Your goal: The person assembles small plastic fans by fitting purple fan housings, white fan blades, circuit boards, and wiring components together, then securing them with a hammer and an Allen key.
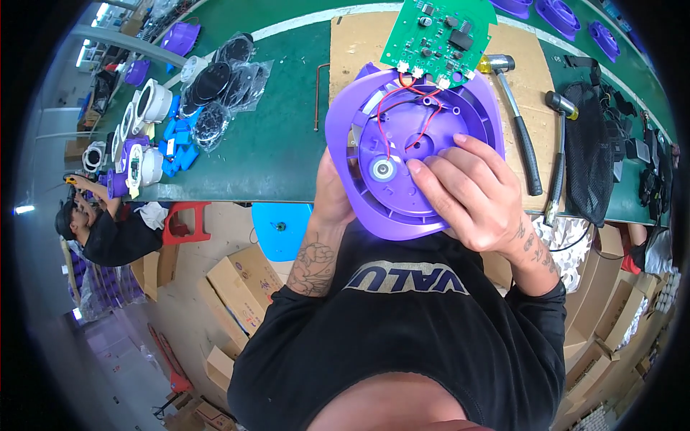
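Observation:
Held up over the bench edge is a purple plastic housing (374, 136), roughly round with a wide rim, its hollow inside facing me. My left hand (333, 190) grips the left side of the rim, its fingers mostly hidden behind. From the right, my right hand (471, 190) reaches over the rim, fingers bent and fingertips against the inner plate; its thumb is hidden. A small round metal-and-white part (382, 169) sits in the plate. Thin red and black wires (381, 115) run from the housing to white connectors on a green circuit board (436, 39) at the far rim.
A hammer (523, 136) lies on the cardboard sheet (352, 43), with a second hammer (558, 154) beside a black mesh bag (588, 158). Bagged black discs (215, 82), blue pieces (178, 140) and white round housings (151, 104) stand left. A co-worker (108, 230) sits far left.

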{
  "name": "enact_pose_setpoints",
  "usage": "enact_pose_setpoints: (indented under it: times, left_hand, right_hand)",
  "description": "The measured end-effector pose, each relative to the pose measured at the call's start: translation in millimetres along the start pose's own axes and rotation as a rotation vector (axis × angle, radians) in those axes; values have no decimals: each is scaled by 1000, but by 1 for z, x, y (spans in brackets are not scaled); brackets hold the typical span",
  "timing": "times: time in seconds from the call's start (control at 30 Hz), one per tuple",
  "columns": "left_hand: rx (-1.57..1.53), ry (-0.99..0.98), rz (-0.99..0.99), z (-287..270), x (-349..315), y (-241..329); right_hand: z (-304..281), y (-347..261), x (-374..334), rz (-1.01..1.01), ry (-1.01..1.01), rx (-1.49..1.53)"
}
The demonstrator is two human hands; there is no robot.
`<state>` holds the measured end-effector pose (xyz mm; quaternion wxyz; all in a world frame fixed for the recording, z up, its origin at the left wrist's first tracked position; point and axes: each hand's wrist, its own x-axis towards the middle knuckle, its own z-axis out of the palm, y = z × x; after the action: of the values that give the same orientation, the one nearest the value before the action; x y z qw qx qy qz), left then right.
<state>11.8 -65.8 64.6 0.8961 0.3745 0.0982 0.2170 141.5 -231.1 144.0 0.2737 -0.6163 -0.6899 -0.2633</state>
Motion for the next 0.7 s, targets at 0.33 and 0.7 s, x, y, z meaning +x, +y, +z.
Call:
enact_pose_setpoints:
  times: [0.33, 0.7]
  left_hand:
    - [354, -15, 169, 4, 11, 8]
    - [512, -73, 64, -3, 78, 14]
  right_hand:
    - [-5, 25, -4, 273, 66, 268]
    - [-34, 59, -23, 857, 173, 783]
